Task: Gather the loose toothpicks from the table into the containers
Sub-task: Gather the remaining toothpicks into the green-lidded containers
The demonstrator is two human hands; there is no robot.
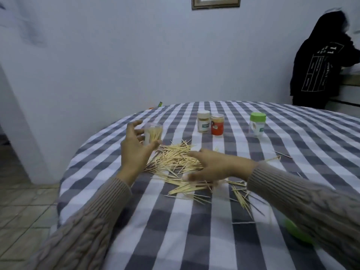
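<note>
Dim, cool, even light with soft shadows; wide-angle bending at the edges; motion blur smears the lower right and the figure at upper right

1. I can't read the labels on the beige-lidded jar (203, 121), the red jar (217, 124) or the green-lidded jar (257, 124): too small and blurred.
2. The white print on the black hoodie (319, 65) shows boxes and marks I can't make out.
</note>
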